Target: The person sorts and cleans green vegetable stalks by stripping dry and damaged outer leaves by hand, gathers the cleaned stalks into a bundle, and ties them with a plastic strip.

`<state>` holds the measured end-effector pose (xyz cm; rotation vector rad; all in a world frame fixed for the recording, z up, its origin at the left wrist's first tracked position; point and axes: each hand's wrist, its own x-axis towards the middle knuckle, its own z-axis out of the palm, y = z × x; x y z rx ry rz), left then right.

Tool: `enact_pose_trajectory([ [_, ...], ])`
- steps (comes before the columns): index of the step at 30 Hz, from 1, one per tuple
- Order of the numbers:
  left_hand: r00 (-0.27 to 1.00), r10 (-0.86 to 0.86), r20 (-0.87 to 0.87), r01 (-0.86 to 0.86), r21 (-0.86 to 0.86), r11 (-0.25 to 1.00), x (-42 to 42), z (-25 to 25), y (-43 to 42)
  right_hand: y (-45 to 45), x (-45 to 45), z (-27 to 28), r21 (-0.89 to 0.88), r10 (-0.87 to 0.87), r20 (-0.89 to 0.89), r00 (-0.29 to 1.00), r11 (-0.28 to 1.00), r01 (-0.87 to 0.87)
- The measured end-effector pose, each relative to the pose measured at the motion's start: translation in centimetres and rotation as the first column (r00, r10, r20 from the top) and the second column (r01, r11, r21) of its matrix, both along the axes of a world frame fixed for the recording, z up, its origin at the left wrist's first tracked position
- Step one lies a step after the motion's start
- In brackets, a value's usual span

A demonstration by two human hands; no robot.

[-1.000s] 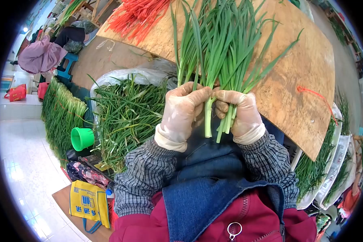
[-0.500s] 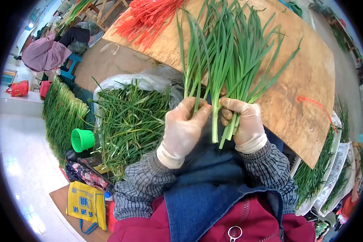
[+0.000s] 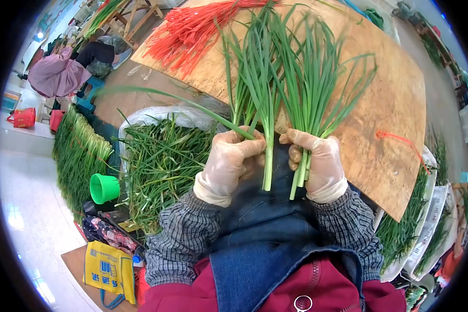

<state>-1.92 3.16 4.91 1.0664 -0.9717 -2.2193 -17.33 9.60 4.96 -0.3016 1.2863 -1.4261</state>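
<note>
Both my hands wear pale, thin gloves. My left hand (image 3: 229, 162) is closed on several garlic chives (image 3: 249, 78), their leaves pointing away from me and one thick pale stem hanging below the fingers. A single long leaf (image 3: 192, 106) sticks out sideways from this hand to the left. My right hand (image 3: 320, 161) is closed around a second bunch of garlic chives (image 3: 312, 83), with the cut stem ends showing under the fingers. The two bunches are apart at the stems, and their leaves meet higher up over the wooden board (image 3: 379, 99).
Red ties (image 3: 192, 34) lie at the board's far left. A plastic-lined container (image 3: 166, 109) of loose leaves stands to my left, beside a green bucket (image 3: 104, 188) and stacked chives (image 3: 78, 156). A yellow bag (image 3: 108, 273) lies lower left. Another person (image 3: 62, 73) sits at upper left.
My hands have moved apart, separating the two bunches at the stems. One long leaf in my left hand has swung out to the left.
</note>
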Motion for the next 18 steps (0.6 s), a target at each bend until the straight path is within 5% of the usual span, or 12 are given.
enact_pose_trajectory([
  [6,0.999,0.017,0.035,-0.011,-0.162,0.987,-1.3,0.4,1.1,-0.8,1.4,1.0,0.001,0.016,0.164,0.986,1.0,-0.017],
  [13,1.0,-0.001,0.01,0.003,-0.164,0.986,2.4,2.8,2.1,-1.0,0.3,0.3,-0.021,-0.002,0.068,0.998,1.0,0.003],
  [16,0.918,0.375,0.131,-0.325,-0.296,0.898,6.5,3.2,3.2,-0.9,0.0,-0.2,0.029,-0.004,0.067,0.998,1.0,0.002],
  [18,0.871,0.487,0.064,-0.436,-0.356,0.826,11.4,1.6,3.7,-0.8,0.0,-0.3,0.002,0.014,0.144,0.989,1.0,-0.015],
])
